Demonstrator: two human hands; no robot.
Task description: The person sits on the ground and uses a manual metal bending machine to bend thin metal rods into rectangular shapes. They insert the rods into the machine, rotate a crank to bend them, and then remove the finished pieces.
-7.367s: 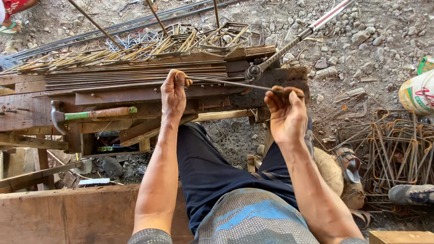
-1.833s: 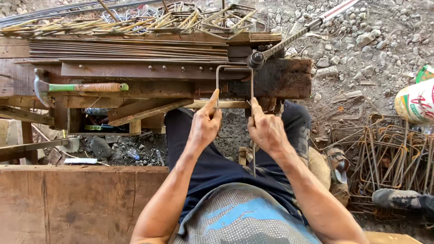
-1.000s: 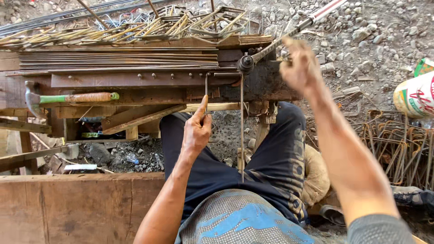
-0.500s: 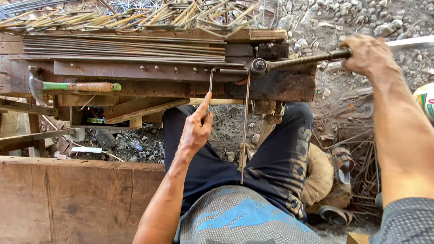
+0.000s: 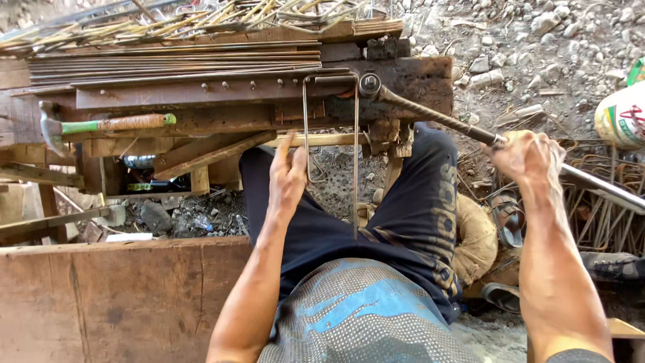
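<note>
My left hand [image 5: 287,176] is closed on the near leg of the bent steel rod [image 5: 355,154], pinching it between thumb and fingers just below the front edge of the bench [image 5: 416,74]. The rod is thin wire-like bar, already turned into an open rectangle: its top side lies against the pins at the bench's front edge near the right corner, one leg drops into my left grip, and the other, longer leg hangs straight down between my knees. My right hand [image 5: 527,156] is clenched around the bending lever [image 5: 430,115], a dark bar that runs from its pivot head beside the rod out past the right end of the bench.

I judge the rod stiff but springy, light enough for one hand, rough and rusty rather than slippery; it wants holding close to the bend so the leg does not twist or whip. The lever looks heavy and rigid, best taken far out from the pivot, where my hand is now.

Along the back edge of the bench lies a stack of straight rods [image 5: 175,64]. A hammer [image 5: 101,125] with a green and orange handle rests toward the left end. More bent pieces [image 5: 598,215] are piled on the gravel ground to my right, near a white sack [image 5: 621,114].
</note>
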